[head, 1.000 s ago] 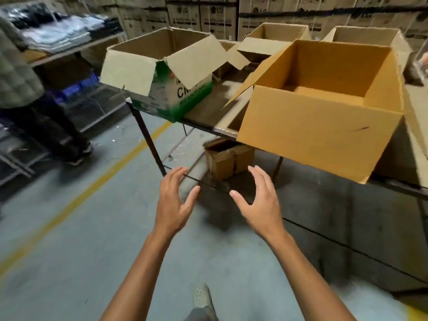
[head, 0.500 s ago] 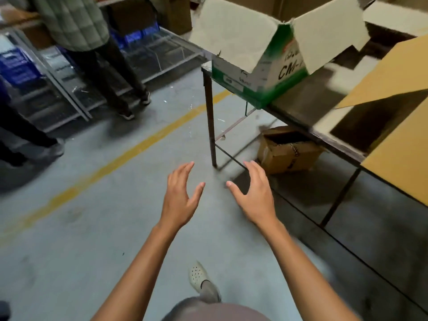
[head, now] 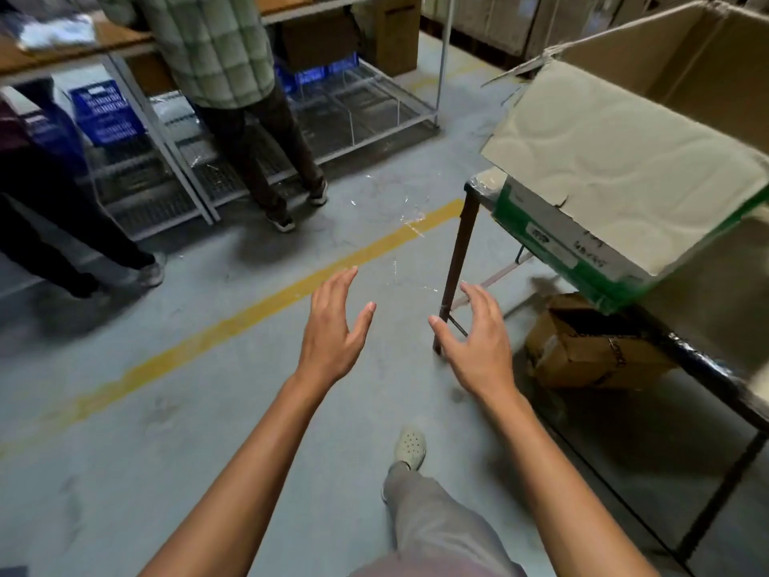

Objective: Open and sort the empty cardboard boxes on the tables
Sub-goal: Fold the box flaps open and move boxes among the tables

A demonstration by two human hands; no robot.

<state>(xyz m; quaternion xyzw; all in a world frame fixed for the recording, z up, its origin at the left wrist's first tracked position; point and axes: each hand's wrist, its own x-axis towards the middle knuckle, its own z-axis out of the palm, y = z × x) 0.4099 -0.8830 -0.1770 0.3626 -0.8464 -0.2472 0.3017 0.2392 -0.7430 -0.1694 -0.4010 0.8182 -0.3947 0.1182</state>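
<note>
Swung left since a second ago; big tan box gone from view. Left hand point(head: 333, 331) and right hand point(head: 478, 347) reach out over the floor, empty, fingers spread, palms facing. Small brown box point(head: 582, 356) lies under the tabletop point(head: 703, 360). Green-printed box point(head: 561, 251) sits on its corner, flaps out. Sorting looks unfinished.

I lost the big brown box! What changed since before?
The camera swung left and down; the plain brown box left the view, and the green box now fills the upper right. Nothing was grabbed or dropped: left hand and right hand stay open, empty. The small box on the floor stays.
</note>
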